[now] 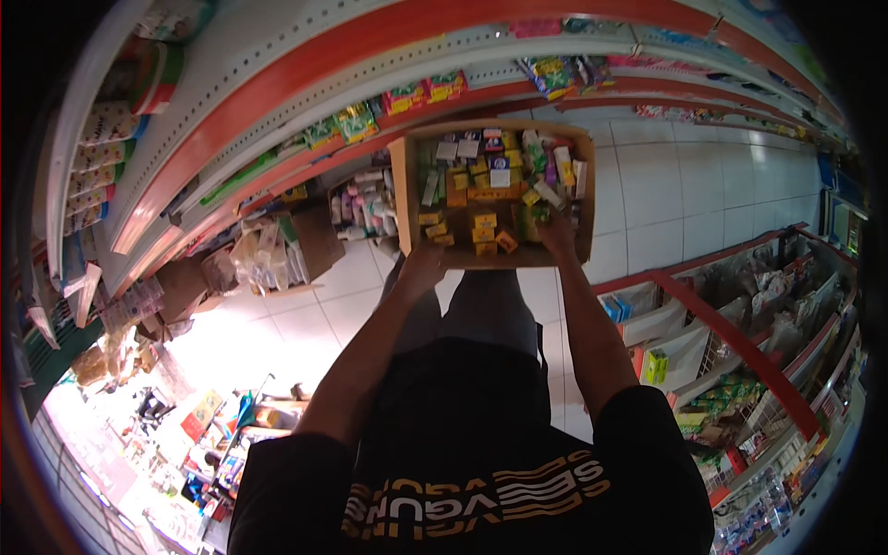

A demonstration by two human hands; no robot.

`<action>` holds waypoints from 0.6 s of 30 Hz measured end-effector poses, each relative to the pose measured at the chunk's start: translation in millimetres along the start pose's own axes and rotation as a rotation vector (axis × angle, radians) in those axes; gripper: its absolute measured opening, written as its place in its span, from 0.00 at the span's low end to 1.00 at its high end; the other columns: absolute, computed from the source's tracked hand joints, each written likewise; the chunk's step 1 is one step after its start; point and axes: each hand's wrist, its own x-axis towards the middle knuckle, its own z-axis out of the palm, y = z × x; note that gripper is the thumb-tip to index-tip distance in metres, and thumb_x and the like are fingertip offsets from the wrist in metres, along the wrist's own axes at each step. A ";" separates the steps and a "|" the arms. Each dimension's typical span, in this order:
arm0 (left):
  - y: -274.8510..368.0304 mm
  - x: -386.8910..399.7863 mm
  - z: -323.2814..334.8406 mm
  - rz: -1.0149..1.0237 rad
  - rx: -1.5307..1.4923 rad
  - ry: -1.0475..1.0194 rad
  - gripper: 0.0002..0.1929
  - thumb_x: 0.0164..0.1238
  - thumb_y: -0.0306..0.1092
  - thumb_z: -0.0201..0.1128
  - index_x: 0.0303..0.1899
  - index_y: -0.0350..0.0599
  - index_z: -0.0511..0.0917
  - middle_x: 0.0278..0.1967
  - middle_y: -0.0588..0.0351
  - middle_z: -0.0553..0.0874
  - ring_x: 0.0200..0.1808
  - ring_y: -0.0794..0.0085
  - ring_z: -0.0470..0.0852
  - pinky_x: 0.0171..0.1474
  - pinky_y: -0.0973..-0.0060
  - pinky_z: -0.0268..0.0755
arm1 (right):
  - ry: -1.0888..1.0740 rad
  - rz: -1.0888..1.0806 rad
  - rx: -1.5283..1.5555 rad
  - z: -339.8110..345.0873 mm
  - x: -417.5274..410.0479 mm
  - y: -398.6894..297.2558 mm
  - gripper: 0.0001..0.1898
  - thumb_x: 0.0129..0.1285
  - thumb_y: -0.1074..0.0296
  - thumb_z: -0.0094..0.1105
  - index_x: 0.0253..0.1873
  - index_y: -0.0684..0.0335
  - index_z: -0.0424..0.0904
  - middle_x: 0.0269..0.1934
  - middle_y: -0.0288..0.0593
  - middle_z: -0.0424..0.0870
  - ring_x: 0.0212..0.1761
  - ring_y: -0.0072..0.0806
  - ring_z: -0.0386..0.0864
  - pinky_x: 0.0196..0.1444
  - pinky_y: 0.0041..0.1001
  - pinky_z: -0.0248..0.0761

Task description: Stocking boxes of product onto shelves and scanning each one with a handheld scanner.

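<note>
An open cardboard box (pixel 499 262) is in front of my knees, filled with small packaged goods. My left hand (pixel 424 263) is at its near left corner, the fingers close to some small yellow boxes (pixel 436 229). Over the near right edge my right hand (pixel 557 232) reaches into the box, beside a green and yellow packet (pixel 528 222). Shadow hides the fingers of both hands, so their grip is unclear. More small yellow cartons (pixel 484 234) lie in the middle. Toward the far side are blue and white cartons (pixel 499 172) and several tubes (pixel 565 165).
Red-edged store shelves (pixel 277 66) curve along the far side and left. A carton of bottles (pixel 364 201) and an opened carton with plastic bags (pixel 267 257) sit on the tiled floor (pixel 659 173). Wire-divided display bins (pixel 735 333) stand at right. Assorted goods (pixel 201 430) are at lower left.
</note>
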 end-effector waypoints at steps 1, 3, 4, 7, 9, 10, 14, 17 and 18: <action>-7.4 6.1 12.0 -0.016 0.001 -0.010 0.08 0.57 0.29 0.61 0.36 0.37 0.80 0.41 0.40 0.81 0.48 0.48 0.79 0.52 0.57 0.73 | 0.114 -0.035 0.059 1.5 0.7 -8.2 0.23 0.55 0.60 0.62 0.57 0.58 0.79 0.61 0.61 0.70 0.57 0.57 0.75 0.58 0.47 0.71; -19.4 21.1 29.6 -0.085 0.279 -0.097 0.10 0.60 0.32 0.58 0.36 0.36 0.82 0.44 0.41 0.82 0.46 0.48 0.83 0.51 0.56 0.77 | 0.230 -0.068 0.125 7.1 -3.5 -17.9 0.24 0.56 0.61 0.62 0.58 0.58 0.78 0.62 0.61 0.70 0.57 0.57 0.74 0.57 0.47 0.71; -19.1 25.6 35.1 -0.082 0.280 -0.109 0.10 0.60 0.32 0.58 0.36 0.36 0.82 0.44 0.41 0.82 0.46 0.48 0.83 0.51 0.56 0.77 | 0.170 -0.032 0.104 9.7 -12.3 -14.9 0.24 0.56 0.62 0.62 0.59 0.59 0.77 0.62 0.60 0.69 0.56 0.56 0.75 0.57 0.47 0.72; -7.0 42.6 42.2 -0.096 0.371 -0.164 0.14 0.61 0.32 0.57 0.44 0.34 0.82 0.52 0.42 0.80 0.53 0.49 0.81 0.54 0.56 0.77 | 0.054 -0.055 0.144 17.6 -40.2 7.8 0.23 0.56 0.66 0.62 0.59 0.61 0.75 0.61 0.58 0.68 0.54 0.54 0.76 0.54 0.45 0.74; -3.4 60.1 35.8 0.042 0.333 -0.500 0.18 0.61 0.32 0.53 0.50 0.36 0.82 0.57 0.42 0.78 0.64 0.56 0.72 0.62 0.59 0.69 | -0.006 -0.119 0.210 23.1 -65.4 20.0 0.22 0.56 0.69 0.63 0.57 0.63 0.75 0.59 0.57 0.69 0.52 0.52 0.77 0.52 0.43 0.76; -4.8 65.1 35.3 0.048 0.328 -0.503 0.18 0.61 0.32 0.53 0.50 0.36 0.82 0.57 0.42 0.78 0.64 0.56 0.72 0.62 0.59 0.69 | -0.065 -0.060 0.360 27.4 -81.1 15.9 0.21 0.55 0.72 0.63 0.56 0.64 0.75 0.55 0.55 0.72 0.51 0.49 0.78 0.49 0.40 0.76; -18.3 75.0 35.0 -0.159 0.389 -0.616 0.18 0.61 0.32 0.56 0.51 0.36 0.81 0.58 0.41 0.78 0.59 0.53 0.77 0.58 0.61 0.74 | -0.007 -0.170 0.406 30.3 -116.1 -14.8 0.18 0.54 0.78 0.62 0.52 0.63 0.76 0.46 0.52 0.76 0.46 0.43 0.79 0.42 0.34 0.78; -32.6 69.2 40.5 -0.128 0.352 -0.513 0.18 0.62 0.32 0.56 0.52 0.36 0.81 0.56 0.40 0.79 0.58 0.53 0.79 0.58 0.63 0.75 | -0.104 -0.098 0.303 32.9 -109.3 -46.1 0.16 0.56 0.77 0.62 0.51 0.63 0.76 0.47 0.50 0.76 0.50 0.44 0.78 0.47 0.39 0.77; -33.1 68.2 40.9 -0.014 0.309 -0.396 0.18 0.62 0.31 0.55 0.52 0.36 0.81 0.55 0.40 0.80 0.58 0.54 0.79 0.58 0.65 0.74 | -0.029 -0.244 0.152 37.8 -95.3 -47.2 0.22 0.54 0.71 0.66 0.55 0.57 0.76 0.56 0.51 0.73 0.59 0.50 0.71 0.57 0.45 0.72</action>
